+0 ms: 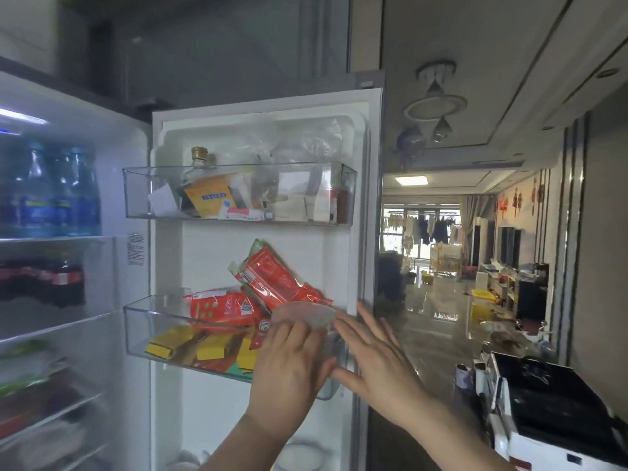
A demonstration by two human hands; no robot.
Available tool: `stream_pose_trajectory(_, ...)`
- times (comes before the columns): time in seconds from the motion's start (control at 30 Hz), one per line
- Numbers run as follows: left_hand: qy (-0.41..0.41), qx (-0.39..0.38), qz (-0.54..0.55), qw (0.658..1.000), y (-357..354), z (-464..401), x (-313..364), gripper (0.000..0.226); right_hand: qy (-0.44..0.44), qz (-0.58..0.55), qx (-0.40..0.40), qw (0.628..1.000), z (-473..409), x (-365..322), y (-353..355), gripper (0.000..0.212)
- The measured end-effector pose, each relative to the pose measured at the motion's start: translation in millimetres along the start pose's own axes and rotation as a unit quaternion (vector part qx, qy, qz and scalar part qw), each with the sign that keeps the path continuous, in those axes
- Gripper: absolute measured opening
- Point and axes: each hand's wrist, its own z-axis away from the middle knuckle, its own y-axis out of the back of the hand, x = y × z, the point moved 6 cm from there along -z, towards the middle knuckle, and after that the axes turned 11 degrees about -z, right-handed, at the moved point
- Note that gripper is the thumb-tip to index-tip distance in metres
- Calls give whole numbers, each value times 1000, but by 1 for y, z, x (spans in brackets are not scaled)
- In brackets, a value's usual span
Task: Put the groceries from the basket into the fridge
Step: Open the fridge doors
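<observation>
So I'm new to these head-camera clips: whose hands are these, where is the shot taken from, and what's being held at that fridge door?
There is no machine here. The single picture comes from a wide-angle camera worn on a person's head, looking forward and down, so the two bare hands belong to the wearer. They stand at an open fridge door. The left hand grips a clear plastic container with a pale lid, at the right end of the lower door bin. The right hand is beside it with fingers spread and straight, holding nothing that I can see. That bin already holds red packets and yellow boxes. The upper door bin holds a glass bottle and small cartons. On the left, the fridge shelves carry blue bottles. The grocery basket is not in view.
</observation>
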Motion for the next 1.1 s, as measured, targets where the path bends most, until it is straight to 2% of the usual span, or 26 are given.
stream_pose_trajectory(0.13, 9, -24, -9, 1000, -8, -4, 4, 31, -3, 0, -4, 1000, -4, 9, -1, 88)
stream_pose_trajectory(0.33, 12, -19, -17, 1000, -12, -7, 6, 30, -12, -7, -38, 999, -6, 10, 0, 101)
stream_pose_trajectory(0.67, 20, -20, -10, 1000, -11, -9, 5, 29, -14, -12, -34, 999, -7, 10, 0, 94)
stream_pose_trajectory(0.83, -1, -31, 13, 999, -10, -5, 0, 41, -21, -13, -35, 999, -9, 8, 4, 97)
stream_pose_trajectory(0.97, -16, -77, 31, 996, -12, 4, -9, 54, -53, -15, -68, 996, -8, 2, 7, 81)
stream_pose_trajectory(1.1, 24, -134, 81, 987, -9, 17, -24, 68, -58, -17, -70, 996, -5, -15, 15, 77)
